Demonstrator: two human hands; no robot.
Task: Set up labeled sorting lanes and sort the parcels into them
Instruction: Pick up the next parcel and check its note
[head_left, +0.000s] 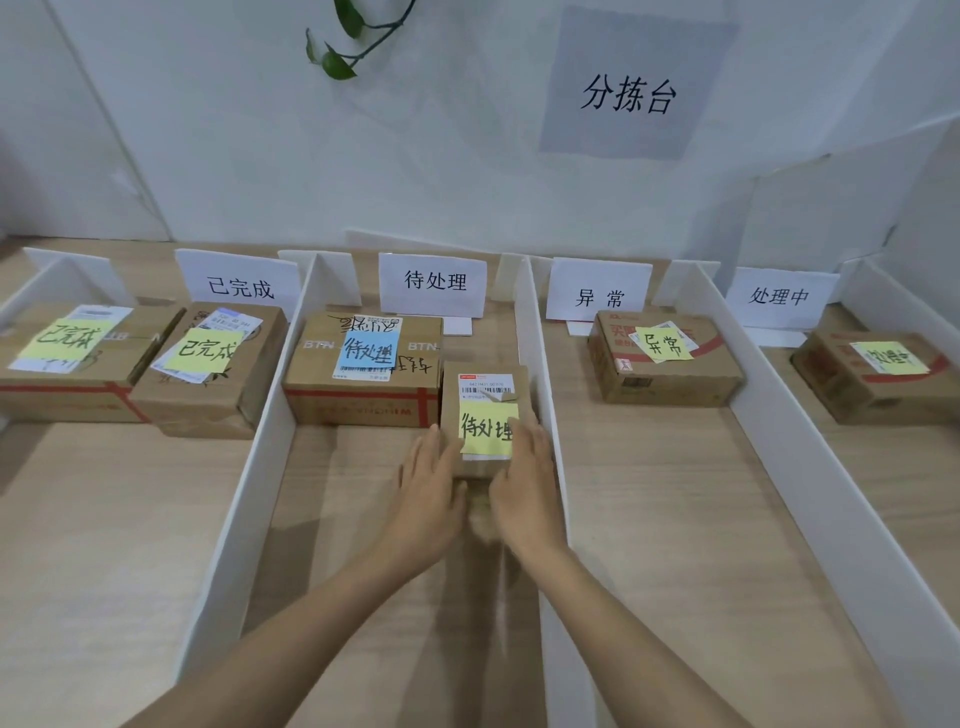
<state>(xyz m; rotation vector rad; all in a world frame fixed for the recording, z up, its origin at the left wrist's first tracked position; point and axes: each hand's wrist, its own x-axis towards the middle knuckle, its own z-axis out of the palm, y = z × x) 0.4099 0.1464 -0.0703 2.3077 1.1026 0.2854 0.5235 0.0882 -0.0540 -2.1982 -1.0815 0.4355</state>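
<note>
left hand (431, 486): fingers straight, against small brown cardboard parcel with yellow note (485, 410) | right hand (525, 480): fingers straight, on its top | white divider board (537, 353) just right of fingers

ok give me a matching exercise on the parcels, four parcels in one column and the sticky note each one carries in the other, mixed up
Parcels
1. leftmost parcel
2. small parcel touched by the left hand and right hand
3. large parcel behind it
4. rightmost parcel

Notes
a. blue note
b. yellow note reading 处理中
c. yellow note reading 已完成
d. yellow note reading 待处理

Pairs: 1-c, 2-d, 3-a, 4-b
</note>
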